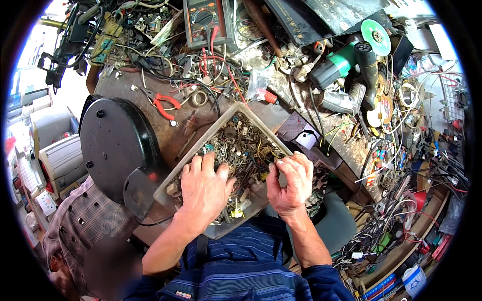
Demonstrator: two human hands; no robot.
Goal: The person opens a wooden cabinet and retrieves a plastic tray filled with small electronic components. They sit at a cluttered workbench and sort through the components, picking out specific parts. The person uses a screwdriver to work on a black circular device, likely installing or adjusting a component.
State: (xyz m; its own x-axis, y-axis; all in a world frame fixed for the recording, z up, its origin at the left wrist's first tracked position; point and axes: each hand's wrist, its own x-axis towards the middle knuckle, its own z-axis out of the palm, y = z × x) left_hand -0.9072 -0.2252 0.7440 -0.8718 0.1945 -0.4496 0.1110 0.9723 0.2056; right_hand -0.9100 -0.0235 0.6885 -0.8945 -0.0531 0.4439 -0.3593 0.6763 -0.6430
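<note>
A shallow plastic tray (pixel 163 194), set at an angle close against my body, is filled with a jumble of small metal and electrical parts (pixel 236 138). My left hand (pixel 205 188) lies palm down over the tray's left part, fingers apart, their tips among the parts. At the tray's right side, my right hand (pixel 291 186) has its thumb and index finger closed in a pinch. What that pinch holds, if anything, is too small to make out. Near the front corner of the tray, a small yellow piece (pixel 237 212) lies among the parts.
Left of the tray stands a round black appliance (pixel 118 145). Red-handled pliers (pixel 164 104), a multimeter (pixel 205 22) and tangled wires lie behind it. At the back right are a green angle grinder (pixel 337 65) and a shoe (pixel 344 100). Beside me at left is a person in a plaid jacket (pixel 93 220).
</note>
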